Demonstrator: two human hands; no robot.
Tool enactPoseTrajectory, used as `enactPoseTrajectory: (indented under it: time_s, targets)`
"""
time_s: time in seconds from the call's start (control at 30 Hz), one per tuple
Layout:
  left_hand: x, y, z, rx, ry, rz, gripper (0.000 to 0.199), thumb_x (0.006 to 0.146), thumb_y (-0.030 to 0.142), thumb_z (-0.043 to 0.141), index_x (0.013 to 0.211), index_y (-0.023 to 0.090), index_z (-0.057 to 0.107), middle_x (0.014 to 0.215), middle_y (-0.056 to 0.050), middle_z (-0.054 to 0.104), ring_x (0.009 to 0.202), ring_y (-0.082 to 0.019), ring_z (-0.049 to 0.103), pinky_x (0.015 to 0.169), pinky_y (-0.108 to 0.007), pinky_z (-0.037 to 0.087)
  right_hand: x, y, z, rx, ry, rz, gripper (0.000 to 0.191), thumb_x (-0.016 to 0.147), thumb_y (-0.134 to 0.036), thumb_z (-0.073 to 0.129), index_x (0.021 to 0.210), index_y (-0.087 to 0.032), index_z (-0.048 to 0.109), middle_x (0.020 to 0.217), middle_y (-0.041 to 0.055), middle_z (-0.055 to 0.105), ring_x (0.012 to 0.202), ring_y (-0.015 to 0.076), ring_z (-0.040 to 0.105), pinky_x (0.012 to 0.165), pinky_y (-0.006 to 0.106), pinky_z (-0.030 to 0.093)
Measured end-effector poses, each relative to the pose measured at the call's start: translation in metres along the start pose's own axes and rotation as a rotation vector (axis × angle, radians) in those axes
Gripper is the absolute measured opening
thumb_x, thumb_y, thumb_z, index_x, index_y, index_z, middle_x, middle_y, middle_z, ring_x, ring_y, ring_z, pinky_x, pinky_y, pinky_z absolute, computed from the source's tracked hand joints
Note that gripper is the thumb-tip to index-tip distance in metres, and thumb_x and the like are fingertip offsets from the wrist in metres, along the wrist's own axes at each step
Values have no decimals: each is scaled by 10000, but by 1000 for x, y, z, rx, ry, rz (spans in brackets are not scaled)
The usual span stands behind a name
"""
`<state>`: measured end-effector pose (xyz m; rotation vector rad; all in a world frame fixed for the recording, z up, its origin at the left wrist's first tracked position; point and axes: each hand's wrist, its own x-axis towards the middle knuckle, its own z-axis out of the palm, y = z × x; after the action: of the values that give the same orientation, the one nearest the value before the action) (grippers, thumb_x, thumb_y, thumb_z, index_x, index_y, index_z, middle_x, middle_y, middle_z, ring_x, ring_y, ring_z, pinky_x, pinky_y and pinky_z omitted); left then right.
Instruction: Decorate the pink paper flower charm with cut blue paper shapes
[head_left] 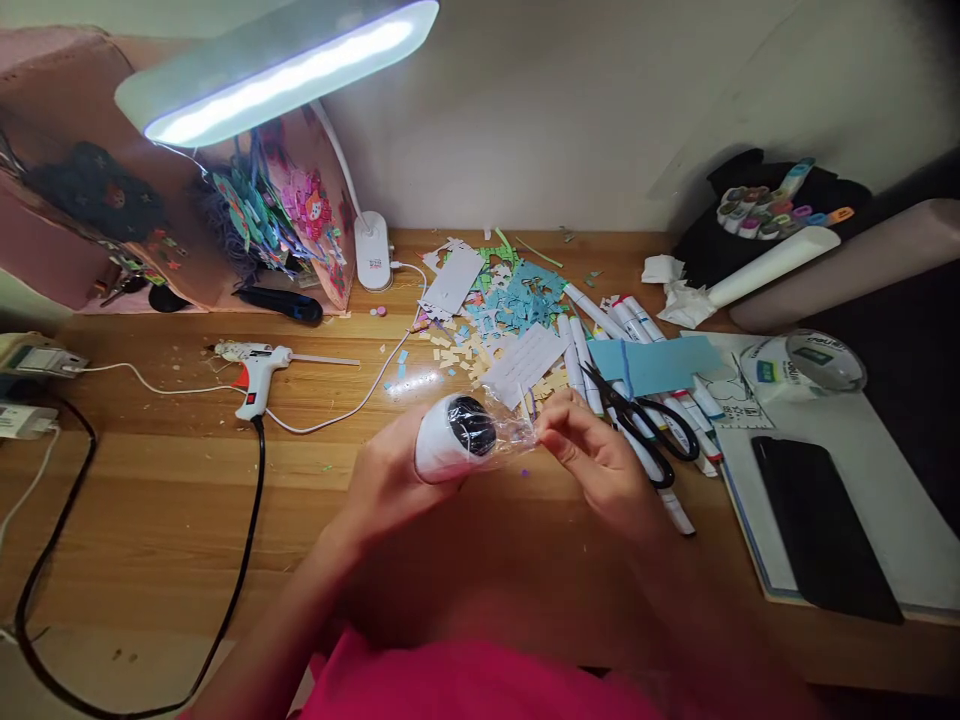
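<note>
My left hand (386, 470) is wrapped round a white paper tube (436, 445), tilted toward the right. Its near end looks black inside, with clear plastic film (510, 435) coming off it. The fingers of my right hand (589, 455) are pinched on the far end of that film, stretching it between both hands. Just right of this hand lie black-handled scissors (637, 425) on top of white markers (574, 365). Whether the film covers the whole tube end is hard to tell.
Paper scraps (517, 300) are heaped behind my hands. A glue gun (262, 375) with a black cord lies at left under a lit lamp (292, 80). At right are a clear tape roll (806, 365), a black case (825, 525) and a white roll (776, 265).
</note>
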<state>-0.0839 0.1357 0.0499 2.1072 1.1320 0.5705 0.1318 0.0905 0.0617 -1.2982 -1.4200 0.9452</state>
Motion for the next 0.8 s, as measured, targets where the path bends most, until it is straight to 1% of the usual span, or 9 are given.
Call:
enactPoseTrajectory:
  time_s: [0.1, 0.2, 0.23, 0.33, 0.4, 0.5, 0.6, 0.73, 0.8]
  targets:
    - [0, 8, 0, -22, -13, -71, 538, 718, 279, 687, 1218, 212, 500, 1123, -63, 642, 972, -229, 624, 802, -320, 490, -6, 4, -1, 127, -1, -105, 201, 938, -359, 450, 794, -235, 514, 869, 26, 538, 848, 192, 514, 769, 326, 425]
    - [-1, 13, 0, 37, -29, -101, 500, 717, 298, 681, 1179, 200, 515, 1085, -76, 648, 929, -243, 627, 762, -340, 493, -11, 2, -7, -26, -52, -173, 109, 897, -339, 542, 844, -244, 542, 873, 18, 604, 872, 198, 532, 824, 343, 412]
    - [-1, 14, 0, 74, -23, -96, 484, 725, 311, 675, 1168, 197, 517, 1080, -82, 648, 925, -250, 626, 752, -348, 491, -12, 0, -10, -105, -64, -142, 104, 868, -339, 592, 872, -245, 550, 866, 15, 604, 852, 197, 539, 803, 338, 419]
    - [-1, 15, 0, 194, -1, -48, 474, 752, 391, 662, 1155, 191, 514, 1068, -99, 644, 914, -270, 621, 717, -364, 483, -11, -7, -14, -324, -113, 32, 239, 758, -330, 733, 924, -236, 588, 875, 20, 574, 834, 206, 553, 754, 334, 433]
    - [1, 14, 2, 242, 17, -20, 478, 765, 411, 651, 1162, 188, 504, 1067, -104, 640, 916, -274, 614, 712, -366, 479, -8, -9, -12, -366, -132, 105, 200, 746, -258, 746, 905, -236, 627, 873, 21, 571, 855, 210, 559, 773, 339, 432]
    - [3, 15, 6, 225, 11, -35, 439, 778, 343, 633, 1166, 189, 498, 1069, -96, 635, 934, -263, 607, 746, -360, 475, -4, -9, -3, -204, -60, 98, 131, 772, -163, 698, 861, -244, 646, 854, 6, 580, 844, 180, 572, 776, 309, 441]
    - [5, 21, 11, 151, -41, -105, 396, 762, 298, 624, 1127, 191, 513, 1020, -78, 642, 901, -245, 618, 736, -338, 474, -6, -4, 5, 21, 19, 65, 113, 799, -163, 664, 868, -251, 650, 880, 1, 632, 878, 168, 594, 823, 300, 452]
    - [4, 30, 12, 118, -107, -190, 356, 713, 243, 625, 1056, 198, 539, 953, -55, 656, 859, -239, 632, 695, -316, 464, -12, 9, 2, 407, -93, 132, 250, 872, -169, 509, 1049, -281, 645, 1046, 8, 701, 1019, 188, 622, 907, 332, 473]
    - [2, 32, 11, 139, -130, -216, 368, 692, 231, 631, 1049, 197, 543, 944, -49, 661, 860, -248, 637, 684, -315, 457, -11, 15, -4, 460, -138, 159, 311, 885, -171, 448, 1099, -283, 642, 1126, 7, 686, 1067, 192, 613, 929, 338, 477]
